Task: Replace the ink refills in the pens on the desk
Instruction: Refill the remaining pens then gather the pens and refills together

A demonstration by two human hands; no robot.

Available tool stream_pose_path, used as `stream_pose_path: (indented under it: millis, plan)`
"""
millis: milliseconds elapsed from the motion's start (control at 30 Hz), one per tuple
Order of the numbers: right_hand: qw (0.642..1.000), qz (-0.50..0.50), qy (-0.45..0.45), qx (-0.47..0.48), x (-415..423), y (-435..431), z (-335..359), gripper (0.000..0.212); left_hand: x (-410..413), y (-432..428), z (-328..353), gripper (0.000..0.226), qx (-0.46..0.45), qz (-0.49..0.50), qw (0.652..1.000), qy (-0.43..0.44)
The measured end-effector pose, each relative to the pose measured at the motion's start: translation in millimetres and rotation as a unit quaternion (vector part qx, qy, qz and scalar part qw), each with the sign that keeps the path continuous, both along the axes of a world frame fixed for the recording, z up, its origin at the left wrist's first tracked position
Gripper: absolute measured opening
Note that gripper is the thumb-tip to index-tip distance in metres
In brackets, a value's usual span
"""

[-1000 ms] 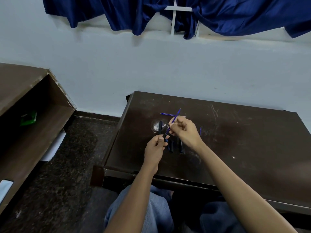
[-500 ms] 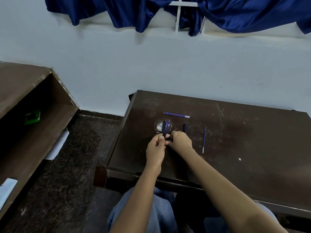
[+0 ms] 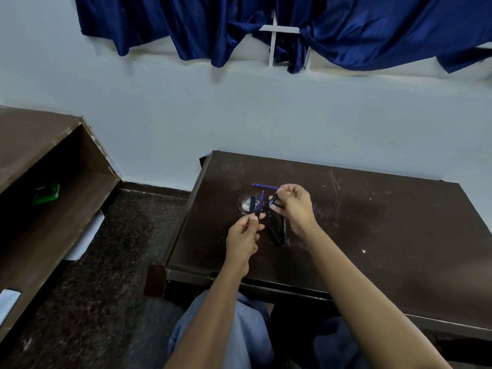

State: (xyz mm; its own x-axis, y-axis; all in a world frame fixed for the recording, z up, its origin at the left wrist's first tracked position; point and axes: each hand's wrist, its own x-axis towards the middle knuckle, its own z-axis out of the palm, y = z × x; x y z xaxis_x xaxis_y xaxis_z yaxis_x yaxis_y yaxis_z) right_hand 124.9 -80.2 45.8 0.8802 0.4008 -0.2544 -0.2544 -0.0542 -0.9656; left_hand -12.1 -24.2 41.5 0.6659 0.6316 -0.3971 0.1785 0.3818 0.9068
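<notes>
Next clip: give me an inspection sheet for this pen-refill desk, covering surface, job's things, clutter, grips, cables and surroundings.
Surface: dark desk, scratched, with pale specks.
Job's things: pen barrel with a blue refill sticking out, in the left hand; small dark pen part in the right hand; loose refill lying beyond the hands; more dark pens lying between the hands.
Clutter: nothing seen.
Grips: left hand shut on barrel; right hand pinching pen part.
Cables: nothing seen.
Surroundings: pale wall, blue curtain, brown shelf at left holding a green item.

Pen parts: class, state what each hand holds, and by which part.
Left hand pinches the pen barrel at its lower end, refill tip poking out the top. Right hand pinches a small dark pen piece by its end.
</notes>
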Motion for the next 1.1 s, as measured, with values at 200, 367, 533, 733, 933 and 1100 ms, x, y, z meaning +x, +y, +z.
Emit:
stream_pose_path:
  millis: [200,367,533,733,933,1100]
  plan:
    - [0.991,0.015,0.024,0.132,-11.6,-28.5,59.6,0.003,-15.2,-22.8,27.9,0.022,0.021,-0.031,0.999,-0.038]
    - [0.984,0.022,0.013,0.176,-28.7,-38.4,96.6,0.008,-27.5,-34.3,57.0,0.021,0.049,-0.045,0.996,-0.068]
    - [0.980,0.025,-0.009,0.198,-48.1,-49.4,125.3,0.008,-39.7,-39.1,82.5,0.021,0.064,-0.052,0.994,-0.077]
    - [0.975,0.030,-0.030,0.220,-67.7,-62.5,156.6,0.011,-56.3,-49.3,103.6,0.020,0.073,-0.049,0.992,-0.092]
    - [0.972,0.028,-0.049,0.227,-84.6,-73.2,177.5,0.007,-69.1,-59.4,121.9,0.020,0.086,-0.046,0.990,-0.102]
    - [0.974,0.032,-0.084,0.207,-95.8,-84.8,188.4,0.007,-77.9,-68.5,134.8,0.020,0.096,-0.047,0.988,-0.108]
